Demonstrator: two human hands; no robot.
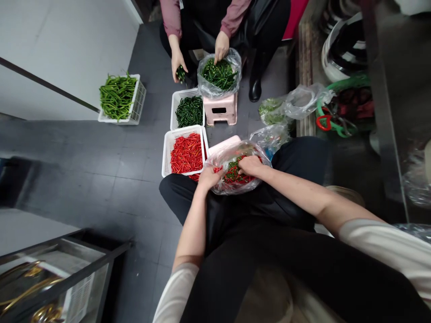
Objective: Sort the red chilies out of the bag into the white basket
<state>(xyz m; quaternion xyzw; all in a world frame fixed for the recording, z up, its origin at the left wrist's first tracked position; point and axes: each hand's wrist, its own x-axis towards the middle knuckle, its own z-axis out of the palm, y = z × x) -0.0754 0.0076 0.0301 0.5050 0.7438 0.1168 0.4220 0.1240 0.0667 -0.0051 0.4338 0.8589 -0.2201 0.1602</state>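
The left hand (209, 178) is holding a few red peppers (218, 169) in a narrow grip, and the right hand (251, 166) is resting among more peppers (232, 174) in the clear bag (232, 189) between the knees (299, 154), its grip too hidden to tell. Picking gently is probably helping keep them whole

One head-worn view from above, forward and steeply down to the wearer's fingers (245, 164), margins apparently blurry.
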